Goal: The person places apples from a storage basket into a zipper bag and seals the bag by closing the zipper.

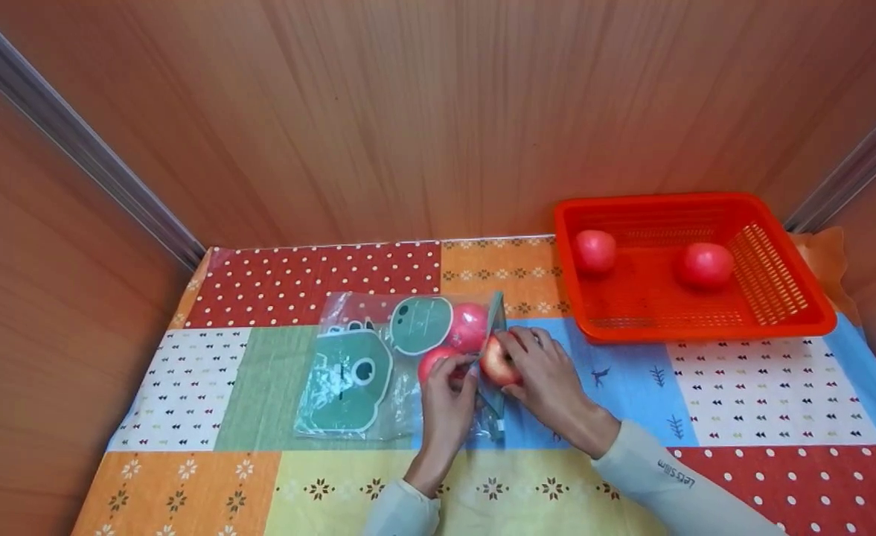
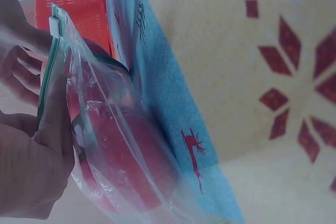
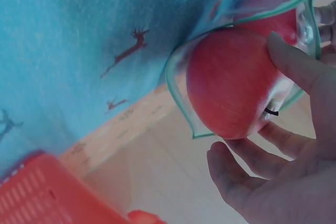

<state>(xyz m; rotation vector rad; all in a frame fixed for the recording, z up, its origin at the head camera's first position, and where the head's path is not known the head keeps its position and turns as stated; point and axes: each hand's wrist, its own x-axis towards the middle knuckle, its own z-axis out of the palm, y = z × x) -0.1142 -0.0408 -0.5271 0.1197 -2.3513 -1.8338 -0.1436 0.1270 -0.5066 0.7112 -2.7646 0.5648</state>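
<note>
A clear zip bag (image 1: 352,383) with green cartoon prints lies flat on the cloth, its green-edged mouth facing right. Two red apples are inside it, one apple (image 1: 470,326) toward the back and another apple (image 1: 432,363) by my left fingers. My left hand (image 1: 446,409) pinches the bag's rim between thumb and fingers. At the spread mouth, my right hand (image 1: 553,380) holds a third apple (image 3: 228,82), fingers and thumb around it. That apple sits partly within the opening, its stem toward the right palm. The white slider (image 2: 54,27) is at one end of the zip.
An orange-red plastic basket (image 1: 705,331) stands at the back right with two apples in it, one apple (image 1: 595,251) by its left wall and another apple (image 1: 706,265) near the middle. A patchwork cloth (image 1: 259,387) covers the table. Wooden panels (image 1: 378,126) rise behind and at both sides.
</note>
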